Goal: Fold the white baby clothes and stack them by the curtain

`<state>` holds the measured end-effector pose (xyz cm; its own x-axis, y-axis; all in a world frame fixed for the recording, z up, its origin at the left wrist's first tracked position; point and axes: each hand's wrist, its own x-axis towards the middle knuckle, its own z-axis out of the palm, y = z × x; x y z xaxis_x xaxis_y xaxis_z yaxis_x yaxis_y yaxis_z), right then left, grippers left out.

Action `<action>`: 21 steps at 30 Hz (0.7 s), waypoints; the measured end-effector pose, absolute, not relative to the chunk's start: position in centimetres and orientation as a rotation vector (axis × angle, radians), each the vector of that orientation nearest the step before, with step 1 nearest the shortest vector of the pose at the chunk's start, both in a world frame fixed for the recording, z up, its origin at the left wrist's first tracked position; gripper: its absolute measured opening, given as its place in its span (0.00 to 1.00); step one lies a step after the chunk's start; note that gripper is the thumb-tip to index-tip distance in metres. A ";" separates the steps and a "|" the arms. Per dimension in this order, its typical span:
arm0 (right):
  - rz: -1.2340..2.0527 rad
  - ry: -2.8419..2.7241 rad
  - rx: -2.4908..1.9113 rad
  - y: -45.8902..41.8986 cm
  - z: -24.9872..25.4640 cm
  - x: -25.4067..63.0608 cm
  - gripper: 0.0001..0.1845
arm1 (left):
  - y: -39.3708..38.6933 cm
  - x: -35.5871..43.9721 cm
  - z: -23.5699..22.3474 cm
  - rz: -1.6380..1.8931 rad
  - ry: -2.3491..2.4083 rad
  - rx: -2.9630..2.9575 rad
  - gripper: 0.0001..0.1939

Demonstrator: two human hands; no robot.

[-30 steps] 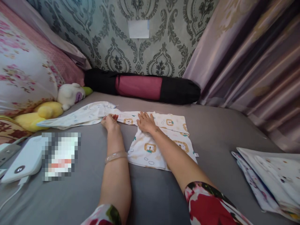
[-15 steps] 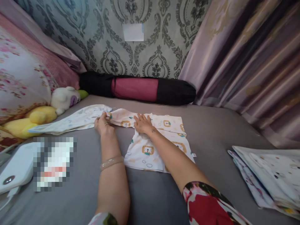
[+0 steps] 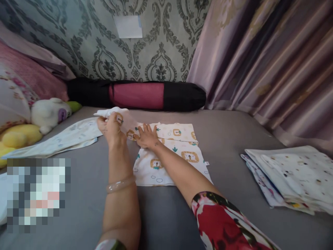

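A small white baby shirt (image 3: 166, 152) printed with lions lies flat on the grey bed sheet (image 3: 229, 139). My left hand (image 3: 111, 128) is closed on the shirt's left sleeve (image 3: 130, 126) and holds its end a little above the sheet. My right hand (image 3: 147, 136) lies flat, fingers spread, pressing on the shirt near its shoulder. A second white garment (image 3: 59, 139) stretches out to the left, just beyond my left hand.
A black and pink rolled mat bag (image 3: 135, 94) lies along the patterned wall. Plush toys (image 3: 39, 116) and pillows sit at the left. A pile of folded printed cloths (image 3: 288, 177) rests at the right. Curtains (image 3: 260, 59) hang at the right.
My left hand has pinched the sleeve end and lifted it off the sheet, up and inward. My right hand stays pressed on the shirt. The view has shifted right.
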<state>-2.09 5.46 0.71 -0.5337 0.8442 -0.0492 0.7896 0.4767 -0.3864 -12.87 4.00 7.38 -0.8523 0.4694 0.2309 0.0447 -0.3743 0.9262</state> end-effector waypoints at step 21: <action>1.852 -0.473 -0.999 5.1 2.0 14.1 0.18 | 4.8 2.2 2.0 1.489 1.697 1.497 0.09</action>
<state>14.08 5.10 2.01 -0.2199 0.8733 -0.4347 -0.5576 -0.4781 -0.6786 2.19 4.82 1.97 -0.3253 0.8908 0.3174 0.4303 -0.1594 0.8885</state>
